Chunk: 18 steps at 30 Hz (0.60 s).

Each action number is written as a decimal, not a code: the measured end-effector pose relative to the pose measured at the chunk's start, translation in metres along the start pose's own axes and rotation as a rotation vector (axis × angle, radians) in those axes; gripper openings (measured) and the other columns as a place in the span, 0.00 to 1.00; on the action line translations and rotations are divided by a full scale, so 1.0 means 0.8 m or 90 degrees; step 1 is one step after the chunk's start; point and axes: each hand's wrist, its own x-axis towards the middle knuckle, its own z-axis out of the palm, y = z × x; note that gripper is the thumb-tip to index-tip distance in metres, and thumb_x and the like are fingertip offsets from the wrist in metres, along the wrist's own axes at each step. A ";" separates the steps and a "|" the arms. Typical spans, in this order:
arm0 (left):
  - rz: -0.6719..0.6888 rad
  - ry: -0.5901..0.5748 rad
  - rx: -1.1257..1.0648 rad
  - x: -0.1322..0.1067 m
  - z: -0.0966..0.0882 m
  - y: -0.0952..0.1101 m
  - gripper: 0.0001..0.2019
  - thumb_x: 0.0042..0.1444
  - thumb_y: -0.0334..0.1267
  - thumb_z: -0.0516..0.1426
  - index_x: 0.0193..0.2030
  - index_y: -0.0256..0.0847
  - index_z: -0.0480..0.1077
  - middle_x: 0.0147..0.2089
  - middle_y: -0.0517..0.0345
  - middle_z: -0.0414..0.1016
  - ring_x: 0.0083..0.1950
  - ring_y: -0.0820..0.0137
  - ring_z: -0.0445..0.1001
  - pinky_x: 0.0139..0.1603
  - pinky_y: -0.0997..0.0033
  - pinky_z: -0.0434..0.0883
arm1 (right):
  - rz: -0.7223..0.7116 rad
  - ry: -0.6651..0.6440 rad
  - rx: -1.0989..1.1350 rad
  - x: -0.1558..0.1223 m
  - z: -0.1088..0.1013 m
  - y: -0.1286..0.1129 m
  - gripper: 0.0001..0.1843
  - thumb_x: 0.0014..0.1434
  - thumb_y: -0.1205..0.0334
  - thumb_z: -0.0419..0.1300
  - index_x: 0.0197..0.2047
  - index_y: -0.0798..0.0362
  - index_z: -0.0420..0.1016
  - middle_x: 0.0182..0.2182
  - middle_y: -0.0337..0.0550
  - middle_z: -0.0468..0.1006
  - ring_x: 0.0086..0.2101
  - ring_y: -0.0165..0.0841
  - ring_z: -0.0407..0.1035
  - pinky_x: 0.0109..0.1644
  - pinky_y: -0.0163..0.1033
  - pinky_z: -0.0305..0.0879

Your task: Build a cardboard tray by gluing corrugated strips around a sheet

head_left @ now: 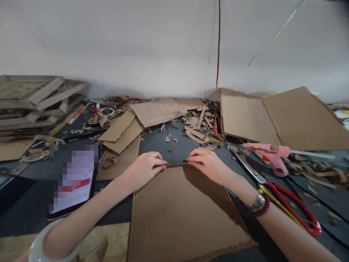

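Two hands in the head view, both mine, meet at one corrugated cardboard sheet (174,213) lying flat on the dark desk (160,143) and reaching from the hands back toward me. Item: my left hand (143,169), its fingers (160,162) pressed together and pinching the sheet's far edge from the left. Item: my right hand (205,164), its fingers (194,154) pressed together and pinching that edge from the right. Between the two sets of fingertips runs a short exposed fluted strip (177,165), its long axis crossing my view from left to right. Neither hand is clearly nearer to it; each closes on one end. Item: on my right wrist, a silver bangle (256,203) beside a dark beaded bracelet (260,210). Item: near my right hand, scissors with red and yellow handles (289,205), and beyond them a pink hot glue gun (275,154). Item: nearer my left hand, a tablet (72,182), its screen blurred and unreadable. Item: at the far side of the desk, a loose fluted cardboard panel (158,111) among cardboard scraps (195,123), a folded cardboard sheet (280,120) to the right, and a stacked cardboard lattice (35,102) to the left.
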 end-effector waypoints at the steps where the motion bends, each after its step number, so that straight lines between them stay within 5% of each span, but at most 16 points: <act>1: 0.004 0.008 -0.013 0.000 0.002 -0.001 0.09 0.55 0.30 0.54 0.38 0.37 0.76 0.34 0.53 0.76 0.35 0.70 0.73 0.37 0.73 0.68 | -0.002 -0.004 0.003 0.000 0.000 0.000 0.10 0.58 0.71 0.54 0.33 0.54 0.77 0.31 0.42 0.74 0.33 0.31 0.67 0.39 0.37 0.65; 18: 0.030 0.100 -0.028 -0.007 0.015 -0.001 0.09 0.54 0.28 0.54 0.35 0.35 0.76 0.29 0.53 0.75 0.31 0.71 0.72 0.32 0.74 0.69 | 0.011 -0.017 0.030 -0.002 0.004 0.005 0.11 0.59 0.71 0.53 0.33 0.54 0.76 0.32 0.43 0.74 0.33 0.31 0.67 0.39 0.36 0.64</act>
